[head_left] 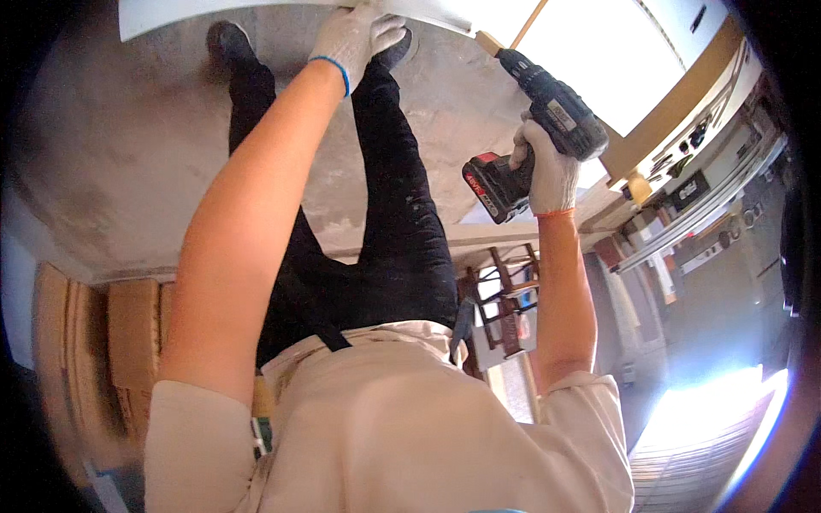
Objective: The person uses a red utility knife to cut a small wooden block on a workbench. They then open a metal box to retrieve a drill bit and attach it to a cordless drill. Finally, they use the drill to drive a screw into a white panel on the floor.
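Observation:
My left hand (351, 41), in a pale knit glove with a blue cuff, is closed at the near edge of a white panel (214, 8) along the top of the view; part of the grip is hidden. A black cordless drill (560, 111) with a red-and-black battery is held in my right hand (552, 171), gloved with an orange cuff. Its front end points up and left, against or very close to a small light-wood piece (488, 43) by the panel's right end. Any bit in the chuck cannot be made out.
A thin wooden strip (528, 24) rises beside the drill's front. Right of it runs a wood-edged bench (650, 128) with small tools. Cardboard boxes (132, 333) stand at lower left, a dark brown slatted frame (505, 295) beside my right forearm. My feet are on the stained floor (137, 145).

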### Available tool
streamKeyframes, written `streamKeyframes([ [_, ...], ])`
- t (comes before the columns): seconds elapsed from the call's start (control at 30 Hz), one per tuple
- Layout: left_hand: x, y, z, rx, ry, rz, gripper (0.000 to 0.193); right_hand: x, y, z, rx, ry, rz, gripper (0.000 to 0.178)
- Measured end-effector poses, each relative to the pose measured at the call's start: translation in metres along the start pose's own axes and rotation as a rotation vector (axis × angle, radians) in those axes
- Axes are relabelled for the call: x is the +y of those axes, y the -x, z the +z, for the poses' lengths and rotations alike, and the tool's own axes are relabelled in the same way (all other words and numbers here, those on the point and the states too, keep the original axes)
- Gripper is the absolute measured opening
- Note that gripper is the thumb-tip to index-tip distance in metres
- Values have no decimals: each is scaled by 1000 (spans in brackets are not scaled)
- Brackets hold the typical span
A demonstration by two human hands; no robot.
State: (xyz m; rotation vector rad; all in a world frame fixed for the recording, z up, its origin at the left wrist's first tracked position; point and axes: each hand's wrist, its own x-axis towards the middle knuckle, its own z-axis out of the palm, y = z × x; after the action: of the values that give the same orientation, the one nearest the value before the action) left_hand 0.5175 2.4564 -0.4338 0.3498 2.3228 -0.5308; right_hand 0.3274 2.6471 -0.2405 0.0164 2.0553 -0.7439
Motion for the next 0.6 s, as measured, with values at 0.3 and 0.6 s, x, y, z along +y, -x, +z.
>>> streamKeyframes([
  [0.3,18,-31,12,-512,-2549,460,47,-3,-5,11,46,-68,78,19],
  [0.6,12,-19,8,-488,-2562,496,51,-9,-4,15,-8,-4,44,20],
])
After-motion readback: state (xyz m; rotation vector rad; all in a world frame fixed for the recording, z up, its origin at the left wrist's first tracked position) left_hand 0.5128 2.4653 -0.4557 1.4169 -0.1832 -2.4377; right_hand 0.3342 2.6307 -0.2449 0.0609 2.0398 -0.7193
